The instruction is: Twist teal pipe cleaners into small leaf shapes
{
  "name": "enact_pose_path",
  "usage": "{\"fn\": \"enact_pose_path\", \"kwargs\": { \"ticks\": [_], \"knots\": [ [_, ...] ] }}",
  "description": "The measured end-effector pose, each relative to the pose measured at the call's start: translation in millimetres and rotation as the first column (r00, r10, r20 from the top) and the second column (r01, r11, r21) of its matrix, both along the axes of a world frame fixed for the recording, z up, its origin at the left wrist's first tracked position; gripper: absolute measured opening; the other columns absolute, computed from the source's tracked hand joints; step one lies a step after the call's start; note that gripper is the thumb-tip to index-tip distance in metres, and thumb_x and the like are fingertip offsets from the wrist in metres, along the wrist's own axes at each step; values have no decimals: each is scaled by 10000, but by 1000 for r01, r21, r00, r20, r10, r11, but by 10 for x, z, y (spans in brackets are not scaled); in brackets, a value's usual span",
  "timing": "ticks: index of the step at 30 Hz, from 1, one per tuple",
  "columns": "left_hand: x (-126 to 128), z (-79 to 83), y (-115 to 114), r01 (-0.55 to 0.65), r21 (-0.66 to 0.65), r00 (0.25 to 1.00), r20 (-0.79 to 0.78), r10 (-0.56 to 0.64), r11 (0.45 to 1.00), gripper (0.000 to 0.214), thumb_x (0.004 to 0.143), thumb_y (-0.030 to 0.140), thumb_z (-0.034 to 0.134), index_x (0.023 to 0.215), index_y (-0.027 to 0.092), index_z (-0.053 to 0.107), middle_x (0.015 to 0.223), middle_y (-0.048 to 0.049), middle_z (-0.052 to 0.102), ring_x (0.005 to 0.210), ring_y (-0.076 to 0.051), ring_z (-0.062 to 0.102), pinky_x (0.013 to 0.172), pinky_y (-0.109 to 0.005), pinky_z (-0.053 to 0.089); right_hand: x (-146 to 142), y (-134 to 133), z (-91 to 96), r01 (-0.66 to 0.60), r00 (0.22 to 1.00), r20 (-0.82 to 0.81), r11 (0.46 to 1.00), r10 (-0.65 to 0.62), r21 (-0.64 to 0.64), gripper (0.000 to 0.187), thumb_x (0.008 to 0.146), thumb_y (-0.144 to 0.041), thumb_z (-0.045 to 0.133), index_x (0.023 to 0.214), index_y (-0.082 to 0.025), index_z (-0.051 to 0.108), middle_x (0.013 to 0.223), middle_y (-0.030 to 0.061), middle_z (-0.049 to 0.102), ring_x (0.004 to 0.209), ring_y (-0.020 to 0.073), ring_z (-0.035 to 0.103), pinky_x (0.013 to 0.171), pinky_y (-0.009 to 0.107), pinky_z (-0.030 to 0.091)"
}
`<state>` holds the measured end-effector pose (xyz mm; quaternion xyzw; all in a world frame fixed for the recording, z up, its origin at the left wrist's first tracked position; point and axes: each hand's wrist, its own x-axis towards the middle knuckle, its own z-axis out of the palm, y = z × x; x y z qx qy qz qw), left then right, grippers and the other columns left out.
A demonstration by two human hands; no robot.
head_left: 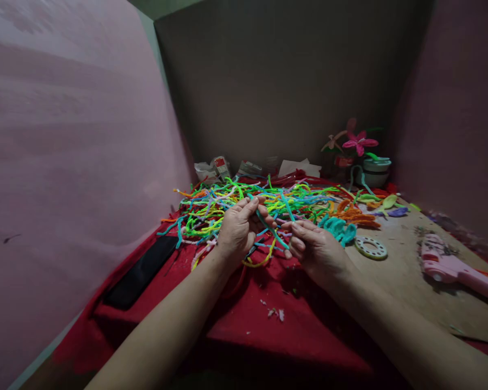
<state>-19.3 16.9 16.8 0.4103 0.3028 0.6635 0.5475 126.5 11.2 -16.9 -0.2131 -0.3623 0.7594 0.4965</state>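
Note:
A teal pipe cleaner (pixel 273 232) runs slanting between my two hands, over the front of a tangled heap. My left hand (pixel 239 225) pinches its upper part between thumb and fingers. My right hand (pixel 319 248) is closed with thumb and forefinger pressed together on a teal length that sticks up from the fingertips; whether both lengths are one bent piece I cannot tell. Behind the hands spreads the heap of many-coloured pipe cleaners (pixel 211 208). Just beyond my right hand lie looped teal pieces (pixel 338 229) and orange pieces (pixel 355 214).
A black phone (pixel 142 273) lies on the red cloth (pixel 244 319) at left. On the brown board (pixel 406 292) at right are a round holed disc (pixel 371 247) and a pink tool (pixel 451 268). A pot (pixel 373 172) and a pink flower (pixel 360 143) stand at the back, near walls.

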Motion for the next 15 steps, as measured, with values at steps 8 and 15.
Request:
{"fn": "enact_pose_path", "kwargs": {
  "ticks": [8, 15],
  "knots": [
    [-3, -17, 2, -48, 63, 991, -124, 55, 997, 210, 710, 265, 640, 868, 151, 560, 596, 16, 619, 404, -99, 550, 384, -209, 441, -30, -95, 39, -27, 999, 18, 999, 28, -46, 90, 688, -225, 641, 710, -137, 643, 421, -68, 344, 389, 59, 278, 423, 225, 372],
    [-39, -26, 27, -3, -2, 997, -77, 3, 1000, 187, 719, 257, 631, 834, 115, 596, 605, -3, 625, 417, -77, 537, 408, -198, 446, -22, -75, 48, -32, 999, -15, 997, 31, -69, 122, 697, -253, 642, 702, -131, 643, 407, -72, 338, 387, 52, 270, 428, 217, 367]
  ]
}}
